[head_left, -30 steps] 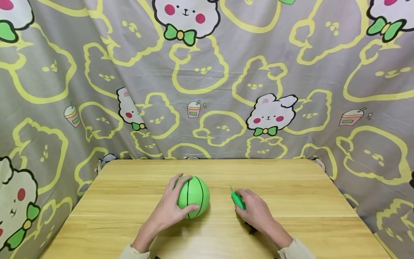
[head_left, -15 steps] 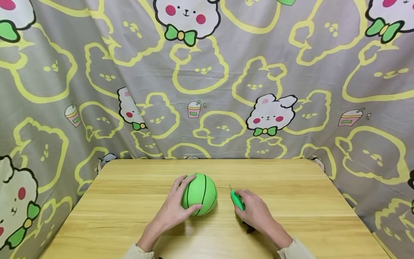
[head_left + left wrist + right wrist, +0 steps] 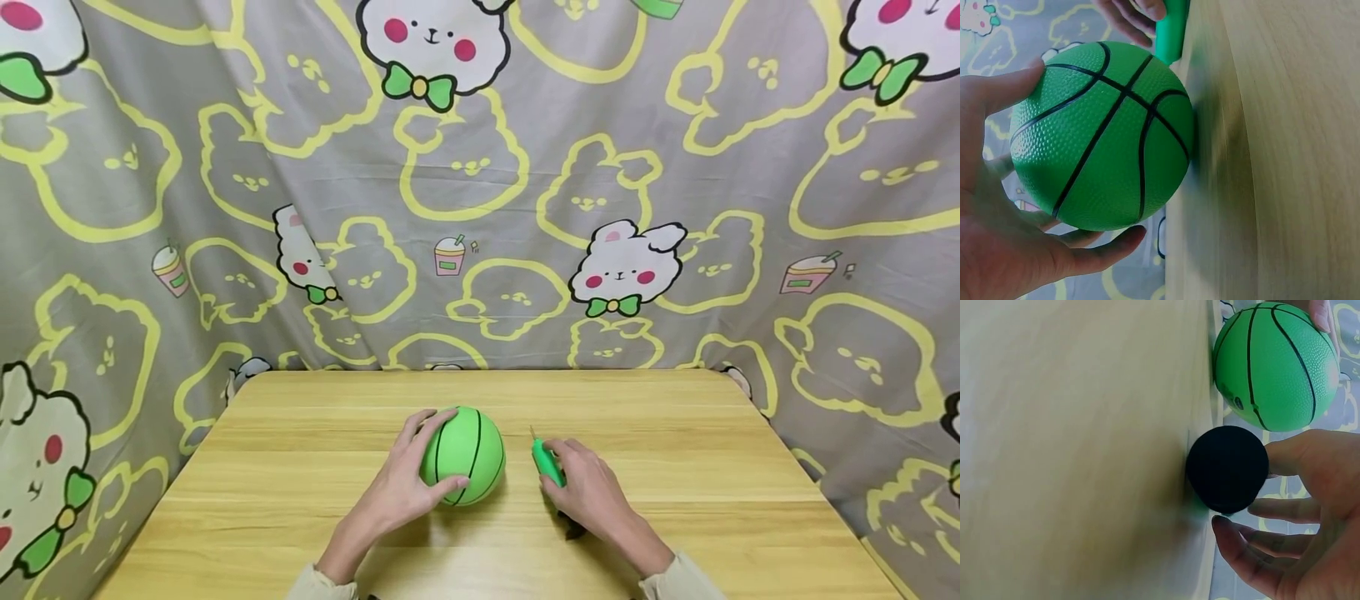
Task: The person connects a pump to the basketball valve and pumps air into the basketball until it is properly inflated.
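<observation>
My left hand [image 3: 408, 475] grips a small green basketball [image 3: 468, 457] with black lines from its left side, thumb in front and fingers behind. In the right wrist view a small dark round spot [image 3: 1239, 403] shows on the ball's surface. To the right, my right hand [image 3: 588, 483] holds a green ball pump [image 3: 549, 463] between thumb and fingers, its thin needle [image 3: 532, 433] pointing away from me. The pump's black round end [image 3: 1227, 469] faces the right wrist camera. Ball and pump are a short gap apart. Whether the ball touches the tabletop, I cannot tell.
Beneath both hands lies a light wood-grain table [image 3: 300, 500]. A grey curtain [image 3: 517, 208] with yellow outlines and white cartoon animals hangs behind its far edge and along both sides.
Over the last second my left hand has shifted right with the basketball, bringing it closer to the pump, and the ball's lines have turned slightly. My right hand has barely moved.
</observation>
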A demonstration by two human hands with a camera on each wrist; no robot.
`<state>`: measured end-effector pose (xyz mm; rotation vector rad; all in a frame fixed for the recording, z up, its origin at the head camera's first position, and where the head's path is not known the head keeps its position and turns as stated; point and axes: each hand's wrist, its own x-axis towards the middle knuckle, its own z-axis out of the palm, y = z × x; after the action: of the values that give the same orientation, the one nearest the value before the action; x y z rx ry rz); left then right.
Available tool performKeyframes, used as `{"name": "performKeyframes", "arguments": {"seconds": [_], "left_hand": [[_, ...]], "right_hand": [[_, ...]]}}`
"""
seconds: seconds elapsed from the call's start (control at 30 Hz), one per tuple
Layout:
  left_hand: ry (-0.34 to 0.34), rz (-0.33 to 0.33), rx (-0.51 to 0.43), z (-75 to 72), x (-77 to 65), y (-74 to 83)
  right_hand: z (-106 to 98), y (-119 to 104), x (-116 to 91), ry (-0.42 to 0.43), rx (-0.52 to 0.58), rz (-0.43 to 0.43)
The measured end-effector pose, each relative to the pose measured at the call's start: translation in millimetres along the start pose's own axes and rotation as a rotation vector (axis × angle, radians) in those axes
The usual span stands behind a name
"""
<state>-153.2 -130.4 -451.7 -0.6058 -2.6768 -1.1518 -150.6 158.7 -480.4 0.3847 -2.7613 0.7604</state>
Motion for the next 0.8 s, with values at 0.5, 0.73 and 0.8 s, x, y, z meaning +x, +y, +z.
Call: {"name": "performKeyframes", "arguments": {"seconds": [0.5, 0.73, 0.8], "left_hand": [[0.006, 0.007, -0.019, 8.9, 0.7, -0.6], [0.012, 0.017, -0.023, 9.3, 0.1, 0.1], [0.012, 0.017, -0.024, 9.3, -0.1, 0.4]], "right_hand": [[5.1, -1.9, 1.2, -0.017, 0.057, 0.006], [5.1, -2.0, 1.1, -0.015, 0.047, 0.002], [4.7, -2.3, 1.2, -0.015, 0.045, 0.004]]}}
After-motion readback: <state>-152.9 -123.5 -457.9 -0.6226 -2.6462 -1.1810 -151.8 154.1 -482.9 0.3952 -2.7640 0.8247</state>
